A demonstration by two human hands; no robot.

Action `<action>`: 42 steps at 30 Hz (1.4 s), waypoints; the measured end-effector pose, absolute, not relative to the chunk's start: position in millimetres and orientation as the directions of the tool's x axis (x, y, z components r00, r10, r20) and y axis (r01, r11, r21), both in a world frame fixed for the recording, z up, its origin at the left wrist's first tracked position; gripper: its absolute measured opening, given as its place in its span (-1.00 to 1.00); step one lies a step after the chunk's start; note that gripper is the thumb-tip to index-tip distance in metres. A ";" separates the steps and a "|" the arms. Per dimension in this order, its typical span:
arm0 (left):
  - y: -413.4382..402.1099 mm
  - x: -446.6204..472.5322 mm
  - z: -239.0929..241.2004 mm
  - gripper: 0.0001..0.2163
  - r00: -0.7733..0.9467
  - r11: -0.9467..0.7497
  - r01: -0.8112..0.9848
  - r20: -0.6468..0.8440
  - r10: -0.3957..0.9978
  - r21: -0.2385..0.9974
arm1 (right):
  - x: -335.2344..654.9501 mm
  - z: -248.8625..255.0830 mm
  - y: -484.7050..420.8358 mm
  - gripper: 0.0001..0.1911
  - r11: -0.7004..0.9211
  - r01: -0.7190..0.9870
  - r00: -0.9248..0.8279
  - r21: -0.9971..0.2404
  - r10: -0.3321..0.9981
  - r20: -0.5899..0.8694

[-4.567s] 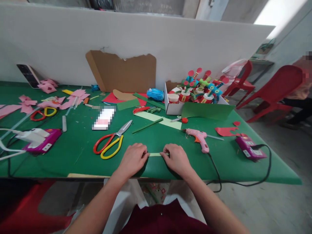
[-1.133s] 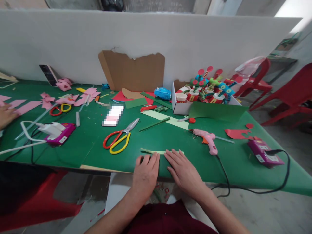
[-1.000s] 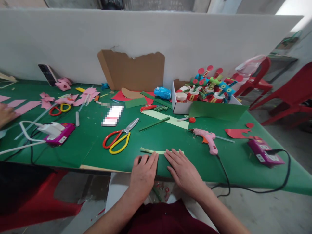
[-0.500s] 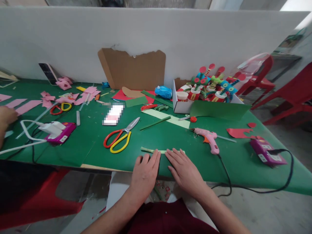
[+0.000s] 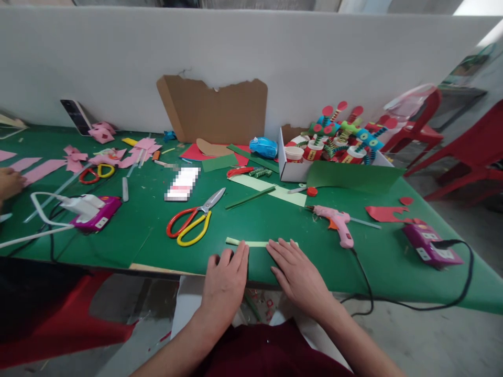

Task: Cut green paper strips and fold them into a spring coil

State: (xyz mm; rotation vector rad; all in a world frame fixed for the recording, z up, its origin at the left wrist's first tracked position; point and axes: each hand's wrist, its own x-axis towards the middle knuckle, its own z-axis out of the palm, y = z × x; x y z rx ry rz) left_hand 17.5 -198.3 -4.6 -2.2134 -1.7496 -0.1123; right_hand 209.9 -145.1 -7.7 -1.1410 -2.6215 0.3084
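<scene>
A narrow light-green paper strip (image 5: 257,244) lies across the green tabletop near its front edge. My left hand (image 5: 226,275) presses its fingertips on the strip toward its left end, which sticks out past the fingers. On the right part of the strip rests my right hand (image 5: 296,269), palm down with fingers stretched out and partly covering it. Red-and-yellow-handled scissors (image 5: 196,222) lie to the left of my hands. Beyond the strip is a dark-green folded paper strip (image 5: 250,198). A pink glue gun (image 5: 334,222) lies to the right, its cord running off the front edge.
A white box (image 5: 288,165) of paper-cup figures stands at the back right. Purple power strips sit at the right (image 5: 430,246) and left (image 5: 98,214). Another person's hand (image 5: 11,183) is at the far left by pink paper strips (image 5: 45,173). Brown cardboard (image 5: 220,112) leans on the white partition.
My left hand has slid left along the light-green strip, baring more of it between my hands. My right hand stays in place.
</scene>
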 end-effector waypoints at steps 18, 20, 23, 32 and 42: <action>-201.3 2.0 7.8 -0.58 0.205 -0.197 0.979 0.381 0.902 -0.059 | 210.2 -11.1 -145.3 -0.50 0.679 0.669 -0.656 -0.301 0.730 0.190; -194.8 24.4 0.9 -0.57 0.297 -0.311 0.950 0.361 0.884 -0.021 | 209.7 -11.8 -145.1 -0.50 0.680 0.672 -0.654 -0.293 0.730 0.196; -186.8 46.9 -13.7 -0.45 0.365 -0.383 0.924 0.287 0.886 0.006 | 208.9 -11.0 -145.1 -0.50 0.682 0.677 -0.660 -0.278 0.729 0.181; -196.6 3.5 -23.5 -0.47 0.291 -0.296 0.954 0.339 0.895 -0.039 | 216.5 -7.0 -151.4 -0.52 0.637 0.737 -0.622 -0.227 0.770 0.141; -202.7 -24.9 -19.3 -0.55 0.257 -0.256 0.966 0.334 0.907 -0.050 | 255.2 -10.4 -155.3 -0.53 0.519 0.841 -0.496 -0.155 0.853 0.164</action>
